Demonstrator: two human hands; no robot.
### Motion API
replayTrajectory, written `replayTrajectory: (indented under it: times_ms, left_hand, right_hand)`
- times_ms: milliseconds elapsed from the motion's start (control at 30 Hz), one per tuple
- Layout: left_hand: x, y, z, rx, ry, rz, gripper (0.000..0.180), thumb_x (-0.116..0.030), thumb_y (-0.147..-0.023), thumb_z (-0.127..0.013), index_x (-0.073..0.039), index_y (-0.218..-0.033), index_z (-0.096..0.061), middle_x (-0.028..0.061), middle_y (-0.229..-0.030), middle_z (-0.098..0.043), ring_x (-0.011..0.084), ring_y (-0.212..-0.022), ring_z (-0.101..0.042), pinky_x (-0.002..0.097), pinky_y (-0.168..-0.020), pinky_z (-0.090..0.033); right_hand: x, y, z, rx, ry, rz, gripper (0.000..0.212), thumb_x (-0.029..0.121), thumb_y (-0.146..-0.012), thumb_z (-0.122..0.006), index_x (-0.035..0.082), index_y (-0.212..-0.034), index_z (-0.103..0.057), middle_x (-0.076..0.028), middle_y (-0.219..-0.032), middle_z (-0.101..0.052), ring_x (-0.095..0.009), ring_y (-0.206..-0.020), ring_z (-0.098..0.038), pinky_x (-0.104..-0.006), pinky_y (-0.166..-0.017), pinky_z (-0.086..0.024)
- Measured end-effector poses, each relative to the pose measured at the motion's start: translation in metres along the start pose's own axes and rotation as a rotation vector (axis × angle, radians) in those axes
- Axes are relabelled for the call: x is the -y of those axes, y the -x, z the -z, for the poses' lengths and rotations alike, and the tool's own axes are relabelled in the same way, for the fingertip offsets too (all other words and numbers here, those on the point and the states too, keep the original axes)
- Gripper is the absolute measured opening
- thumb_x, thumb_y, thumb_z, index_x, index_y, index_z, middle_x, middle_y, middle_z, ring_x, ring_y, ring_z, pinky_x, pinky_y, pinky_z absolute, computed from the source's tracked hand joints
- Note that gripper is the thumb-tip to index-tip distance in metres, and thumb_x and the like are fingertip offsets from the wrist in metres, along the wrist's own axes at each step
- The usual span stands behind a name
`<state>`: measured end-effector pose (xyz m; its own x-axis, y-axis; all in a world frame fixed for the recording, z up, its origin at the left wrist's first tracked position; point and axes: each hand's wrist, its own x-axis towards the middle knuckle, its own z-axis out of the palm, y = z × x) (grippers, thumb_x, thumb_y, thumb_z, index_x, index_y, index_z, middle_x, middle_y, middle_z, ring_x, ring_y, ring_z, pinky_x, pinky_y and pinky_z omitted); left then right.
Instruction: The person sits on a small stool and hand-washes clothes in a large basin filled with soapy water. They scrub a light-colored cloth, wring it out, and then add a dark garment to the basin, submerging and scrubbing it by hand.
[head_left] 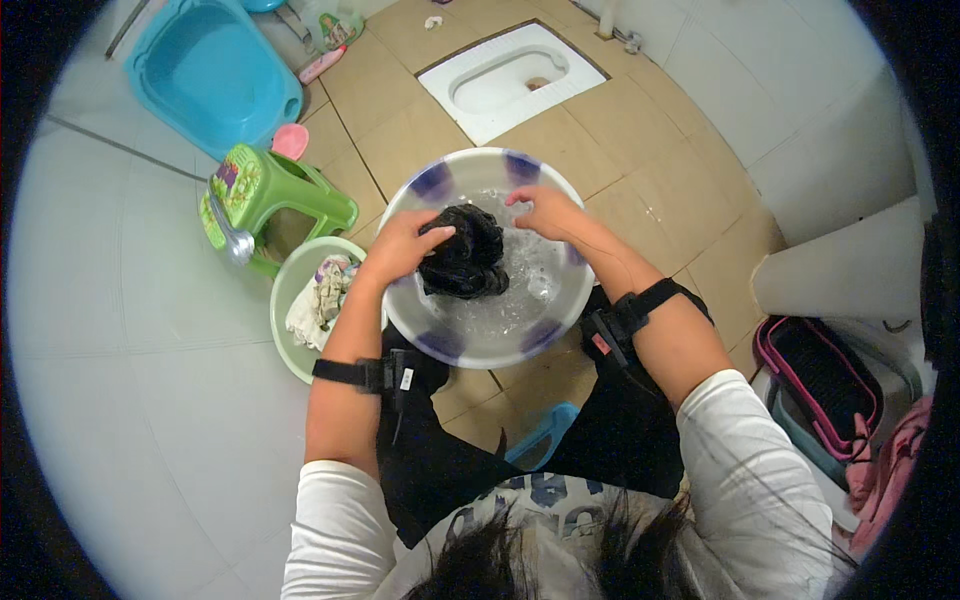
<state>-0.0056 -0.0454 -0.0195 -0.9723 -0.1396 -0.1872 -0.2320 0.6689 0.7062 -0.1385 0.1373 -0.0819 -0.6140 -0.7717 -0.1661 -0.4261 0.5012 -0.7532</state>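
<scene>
A wide white basin (488, 358) with purple patches stands on the floor in front of me, between my knees. Sudsy water (535, 290) fills its bottom. A bunched, wet black cloth (467, 258) is in the left half of the basin. My left hand (408, 245) grips the cloth's upper left side, thumb on top and the other fingers partly hidden. Over the basin's right side is my right hand (548, 212), its fingers loosely bent and apart, holding nothing. A gap separates it from the cloth.
At left, a pale green basin (284, 340) holds light clothes (325, 300), beside a green stool (262, 205) with a shower head (238, 245). A blue tub (210, 75) leans behind. A squat toilet (480, 115) lies ahead; a pink-rimmed basket (822, 385) sits right.
</scene>
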Motion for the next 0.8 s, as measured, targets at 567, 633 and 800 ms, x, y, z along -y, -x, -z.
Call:
replayTrajectory:
  times_ms: [567,633,800]
  left_hand:
    - [-0.006,0.031,0.051,-0.078,0.274,0.078,0.022,-0.02,-0.066,-0.061,-0.001,-0.064,-0.05,-0.0017,-0.058,-0.045,0.0069,-0.058,-0.04,0.0215,-0.052,-0.033]
    - [0.009,0.027,0.042,-0.107,0.084,0.101,0.023,-0.02,-0.065,-0.062,-0.001,-0.067,-0.051,-0.0002,-0.057,-0.045,0.0073,-0.057,-0.041,0.0219,-0.051,-0.033]
    - [0.023,0.012,0.019,-0.439,-0.14,0.042,0.025,-0.02,-0.059,-0.059,0.0,-0.068,-0.048,0.0142,-0.063,-0.049,0.0248,-0.059,-0.048,0.0323,-0.055,-0.037]
  right_hand:
    - [0.005,-0.006,0.002,-0.306,-0.066,-0.137,0.035,0.02,-0.064,-0.055,0.004,-0.095,-0.05,-0.019,-0.087,-0.054,-0.033,-0.083,-0.051,-0.0379,-0.074,-0.04]
    - [0.008,-0.002,0.017,-0.334,-0.073,-0.122,0.034,0.019,-0.062,-0.055,0.004,-0.093,-0.05,-0.019,-0.082,-0.055,-0.033,-0.079,-0.052,-0.0381,-0.071,-0.041]
    - [0.017,0.005,0.028,-0.51,-0.084,-0.057,0.036,0.018,-0.062,-0.057,0.007,-0.093,-0.046,-0.017,-0.081,-0.055,-0.034,-0.077,-0.052,-0.0378,-0.068,-0.041]
